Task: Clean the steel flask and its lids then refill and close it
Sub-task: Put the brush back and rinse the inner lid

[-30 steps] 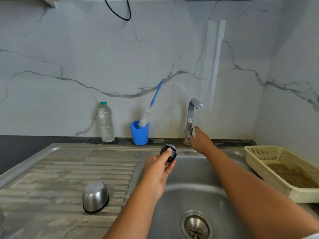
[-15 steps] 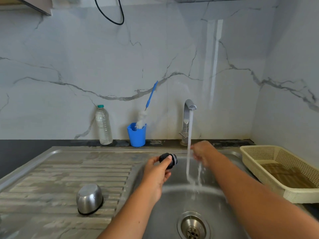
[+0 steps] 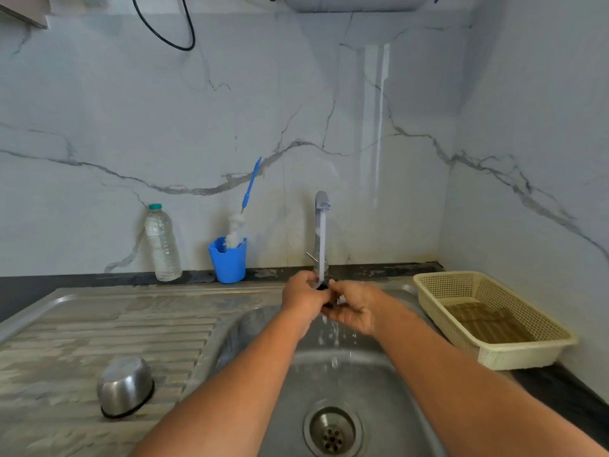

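Both hands meet under the running tap [image 3: 321, 206] above the sink basin [image 3: 359, 384]. My left hand [image 3: 301, 296] grips the small black inner lid [image 3: 323, 286], mostly hidden between the fingers, and the water stream falls on it. My right hand [image 3: 354, 306] cups and holds the lid from the right and below. The steel outer cap [image 3: 125, 387] lies upside down on the draining board [image 3: 99, 341] at the left. The flask body is out of sight.
At the back wall stand a plastic water bottle [image 3: 162, 244] and a blue cup [image 3: 228, 260] holding a bottle brush [image 3: 245, 199]. A cream plastic basket [image 3: 487, 321] sits on the dark counter at the right. The drain [image 3: 333, 430] is near the front.
The tap was turned on and water now runs. My left hand carried the lid right into the stream, and my right hand came off the tap to hold the lid.
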{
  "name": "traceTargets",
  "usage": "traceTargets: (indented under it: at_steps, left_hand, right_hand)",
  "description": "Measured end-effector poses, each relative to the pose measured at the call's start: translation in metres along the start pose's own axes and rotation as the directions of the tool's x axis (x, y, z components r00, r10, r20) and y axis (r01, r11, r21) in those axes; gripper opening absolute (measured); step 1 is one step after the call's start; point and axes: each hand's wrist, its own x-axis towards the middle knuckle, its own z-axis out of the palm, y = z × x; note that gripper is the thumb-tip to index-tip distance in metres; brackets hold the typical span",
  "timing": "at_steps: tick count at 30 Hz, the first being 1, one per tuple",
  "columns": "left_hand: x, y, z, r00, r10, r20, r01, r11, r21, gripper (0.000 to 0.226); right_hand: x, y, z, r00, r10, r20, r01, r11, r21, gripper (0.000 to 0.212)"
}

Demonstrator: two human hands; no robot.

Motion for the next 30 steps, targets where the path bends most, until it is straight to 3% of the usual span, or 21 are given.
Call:
traceTargets:
  at_steps: [6, 11, 14, 20, 25, 30]
  left_hand:
    - [-0.003, -0.003, -0.012, 0.99, 0.015, 0.137, -0.024, 0.998, 0.064, 0.021]
    - [-0.006, -0.004, -0.024, 0.978, -0.001, 0.207, 0.019, 0.996, -0.084, 0.02]
    - [-0.005, -0.006, -0.027, 0.977, -0.013, 0.211, 0.037, 0.993, -0.109, 0.021]
    - [0.002, -0.011, -0.028, 0.969, -0.047, 0.244, 0.065, 0.996, -0.067, 0.01]
    - [0.013, -0.017, -0.026, 0.968, -0.129, 0.215, 0.131, 0.991, 0.005, 0.025]
    - [0.019, -0.021, -0.028, 0.963, -0.144, 0.227, 0.144, 0.989, 0.019, 0.021]
  right_hand:
    - [0.005, 0.001, 0.002, 0.995, 0.077, -0.055, -0.082, 0.993, -0.087, 0.033]
    - [0.007, 0.0, 0.006, 0.971, 0.164, -0.174, -0.214, 0.921, -0.325, 0.066]
    - [0.009, 0.002, 0.011, 0.972, 0.165, -0.166, -0.213, 0.92, -0.33, 0.076]
    - [0.012, 0.007, 0.011, 0.978, 0.156, -0.142, -0.17, 0.98, -0.099, 0.056]
    - [0.015, 0.009, 0.01, 0.985, 0.144, -0.1, -0.135, 0.987, 0.091, 0.033]
    - [0.014, 0.011, 0.007, 0.995, 0.076, -0.063, -0.073, 0.996, 0.058, 0.014]
